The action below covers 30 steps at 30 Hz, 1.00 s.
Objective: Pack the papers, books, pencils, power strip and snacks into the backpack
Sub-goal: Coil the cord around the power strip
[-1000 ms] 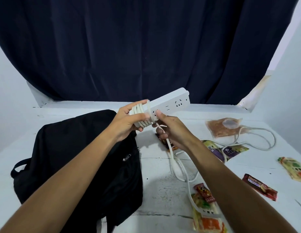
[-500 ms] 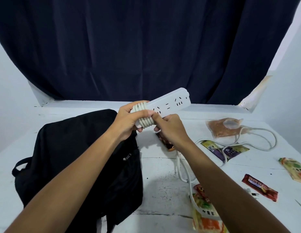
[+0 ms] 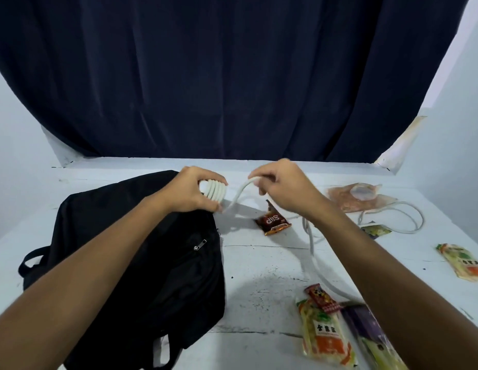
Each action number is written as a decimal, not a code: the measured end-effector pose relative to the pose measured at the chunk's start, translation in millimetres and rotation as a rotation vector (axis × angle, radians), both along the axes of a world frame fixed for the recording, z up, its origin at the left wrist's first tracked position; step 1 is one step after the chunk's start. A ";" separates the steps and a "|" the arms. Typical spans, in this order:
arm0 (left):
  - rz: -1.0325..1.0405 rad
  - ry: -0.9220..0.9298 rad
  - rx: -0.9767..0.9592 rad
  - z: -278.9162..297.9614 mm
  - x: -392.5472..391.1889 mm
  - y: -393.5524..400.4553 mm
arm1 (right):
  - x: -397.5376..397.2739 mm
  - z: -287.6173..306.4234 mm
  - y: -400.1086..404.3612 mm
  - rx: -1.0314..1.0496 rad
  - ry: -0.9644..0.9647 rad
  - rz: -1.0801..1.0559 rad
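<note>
Dark navy curtain (image 3: 232, 76) behind white table (image 3: 259, 263); pale walls (image 3: 459, 129) either side.

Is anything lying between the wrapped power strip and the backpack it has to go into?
Nothing visible does. The left hand holds the power strip right at the backpack's far edge; the right hand pinches the cord. Whether the backpack is open cannot be told.

Power strip (image 3: 213, 192): white, its cord coiling around it, probably hiding most of the body.
Loose cord (image 3: 312, 252): trailing across the table.
Backpack (image 3: 141, 263): black, lying flat, left.
Snacks (image 3: 326, 332): packets lying scattered, right.
</note>
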<state>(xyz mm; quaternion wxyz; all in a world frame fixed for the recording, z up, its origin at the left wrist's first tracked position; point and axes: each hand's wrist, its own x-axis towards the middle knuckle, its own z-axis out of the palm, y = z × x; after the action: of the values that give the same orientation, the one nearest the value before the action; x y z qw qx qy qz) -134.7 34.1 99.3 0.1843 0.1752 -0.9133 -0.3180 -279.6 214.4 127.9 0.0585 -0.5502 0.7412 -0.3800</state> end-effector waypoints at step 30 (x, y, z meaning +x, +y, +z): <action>-0.057 0.346 0.850 1.1 -8.8 41.1 | 15.0 -54.8 -19.8 -0.245 -1.007 0.176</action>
<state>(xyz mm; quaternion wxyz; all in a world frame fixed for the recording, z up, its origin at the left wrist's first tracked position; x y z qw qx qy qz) -143.6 75.2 100.4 0.2372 0.1543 -0.6619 -0.6942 -264.6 194.5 73.1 0.3744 -0.3624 0.5225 -0.6749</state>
